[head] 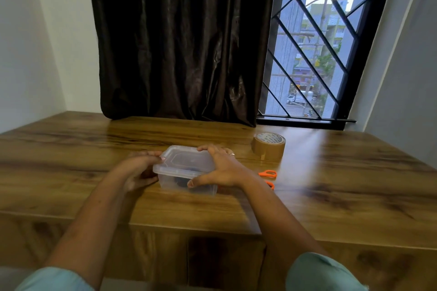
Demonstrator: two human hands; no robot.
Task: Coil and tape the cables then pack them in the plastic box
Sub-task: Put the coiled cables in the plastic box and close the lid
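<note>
A dark brown curtain [182,42] is hung across most of the far wall, and its hem is laid on the back edge of a wooden table [71,153]. To the right of it a window grille [314,54] of black diagonal bars is seen. A clear plastic box [189,160], its lid on, is set on the table near the middle, between the two hands. The box is gripped at its left end by the left hand [139,170], the fingers curled, with their tips at the lid's corner. The right hand [224,168] is laid over the right side of the lid, fingers slightly spread and bent over the far edge, the thumb pressed against the front wall. A dark shape [181,182] is made out dimly through that wall. A brown tape roll [269,146] is stood on the table, right of the box and apart from it. Orange-handled scissors [267,174] are partly hidden behind the right wrist. A ring [232,154] is worn on the right hand.
</note>
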